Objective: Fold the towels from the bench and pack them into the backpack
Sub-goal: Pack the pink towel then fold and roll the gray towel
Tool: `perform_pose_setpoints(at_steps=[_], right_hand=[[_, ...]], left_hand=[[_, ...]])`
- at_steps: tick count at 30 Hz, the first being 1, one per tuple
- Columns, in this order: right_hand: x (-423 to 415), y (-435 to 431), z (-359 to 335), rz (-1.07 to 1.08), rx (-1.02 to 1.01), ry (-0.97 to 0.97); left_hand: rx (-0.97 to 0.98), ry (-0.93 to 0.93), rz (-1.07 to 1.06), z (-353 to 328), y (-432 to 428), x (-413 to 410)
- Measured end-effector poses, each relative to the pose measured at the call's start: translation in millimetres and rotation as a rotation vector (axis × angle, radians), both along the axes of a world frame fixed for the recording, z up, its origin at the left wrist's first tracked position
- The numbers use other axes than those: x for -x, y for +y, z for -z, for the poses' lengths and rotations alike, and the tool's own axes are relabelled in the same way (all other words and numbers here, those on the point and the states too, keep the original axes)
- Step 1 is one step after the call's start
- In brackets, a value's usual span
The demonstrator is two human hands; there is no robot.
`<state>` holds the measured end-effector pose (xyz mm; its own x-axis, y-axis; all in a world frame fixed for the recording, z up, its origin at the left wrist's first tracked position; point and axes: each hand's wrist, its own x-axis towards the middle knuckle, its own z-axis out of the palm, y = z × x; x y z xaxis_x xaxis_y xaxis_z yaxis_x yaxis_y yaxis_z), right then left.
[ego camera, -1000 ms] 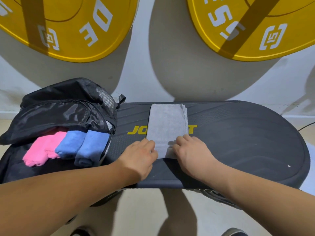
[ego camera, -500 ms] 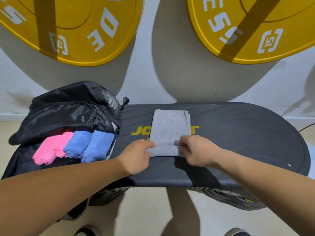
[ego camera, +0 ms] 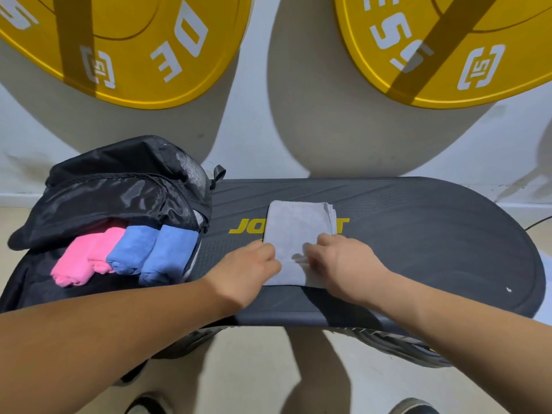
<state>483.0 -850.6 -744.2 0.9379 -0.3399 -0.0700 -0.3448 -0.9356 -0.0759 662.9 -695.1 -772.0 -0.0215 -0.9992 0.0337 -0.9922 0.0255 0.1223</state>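
A grey towel (ego camera: 294,225), folded into a narrow strip, lies across the middle of the dark bench (ego camera: 418,234), over its yellow lettering. My left hand (ego camera: 248,270) has its fingers curled at the strip's left edge, near its middle. My right hand (ego camera: 340,261) pinches the cloth on the right side, where a small crease stands up by the fingertips. The towel's near end lies flat between my wrists. At the bench's left end the black backpack (ego camera: 119,186) lies open, with two pink towels (ego camera: 86,258) and two blue towels (ego camera: 149,252) sticking out of its mouth.
Two large yellow weight plates (ego camera: 125,46) lean against the white wall behind the bench. The right half of the bench top is bare. Pale floor and my shoes show below the near edge.
Half a second ago both hands held the towel's near edge raised. Now that edge lies flat again and both hands sit farther up the strip.
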Motion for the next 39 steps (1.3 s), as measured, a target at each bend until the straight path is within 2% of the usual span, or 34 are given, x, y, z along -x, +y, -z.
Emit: perform_pose_setpoints(at_steps=[2, 4, 8, 11, 15, 18, 22, 24, 26, 28, 30, 32, 35, 36, 39], right_hand=[[0.1, 11.0, 1.7, -0.14, 0.131, -0.011], [0.2, 20.7, 4.3, -0.189, 0.209, 0.001], [-2.0, 31.1, 14.0, -0.173, 0.22, 0.07], [-0.5, 19.9, 16.0, -0.149, 0.267, 0.035], [5.0, 6.5, 19.3, -0.194, 0.287, -0.047], [3.2, 5.5, 12.1, -0.095, 0.118, -0.072], [-4.8, -6.3, -3.2, 0.164, -0.378, -0.06], [-6.6, -11.3, -4.1, 0.27, -0.502, -0.11], [-7.5, -13.9, -1.8, 0.319, -0.453, -0.067], [-7.8, -13.7, -0.5, 0.33, -0.378, 0.0], [-8.7, -16.6, 1.0, 0.347, -0.408, 0.005], [-9.5, -18.5, 3.4, 0.361, -0.419, 0.003], [-8.7, -18.9, 8.1, 0.355, -0.409, -0.05], [-7.3, -16.8, 8.8, 0.311, -0.329, -0.092], [-2.5, -12.5, 13.8, -0.01, 0.107, -0.264]], left_hand=[[-0.014, -0.084, 0.053, -1.7, 3.2, 6.1], [0.01, -0.087, 0.049, -0.6, 7.9, 8.1], [0.012, -0.092, 0.01, 1.4, 7.6, 6.3], [0.002, -0.085, -0.022, 6.2, 5.2, 2.0], [-0.02, 0.073, -0.151, 7.3, 4.9, 1.4], [-0.107, 0.297, -0.272, 1.0, 0.1, -1.6], [-0.233, 0.662, -0.437, -10.9, -1.2, -6.8], [-0.242, 0.744, -0.482, -12.9, -2.4, -6.5], [-0.196, 0.686, -0.496, -8.7, -3.5, -4.7], [-0.086, 0.516, -0.454, -4.7, -5.6, -4.3], [0.042, 0.301, -0.272, -3.1, -6.4, -6.4], [0.079, 0.068, -0.048, -3.5, -5.8, -7.8], [0.052, -0.09, 0.059, -3.7, 1.8, 0.7], [0.044, -0.114, 0.051, -2.2, 3.9, 2.6], [0.058, -0.117, -0.019, 1.0, 3.1, 1.1]])
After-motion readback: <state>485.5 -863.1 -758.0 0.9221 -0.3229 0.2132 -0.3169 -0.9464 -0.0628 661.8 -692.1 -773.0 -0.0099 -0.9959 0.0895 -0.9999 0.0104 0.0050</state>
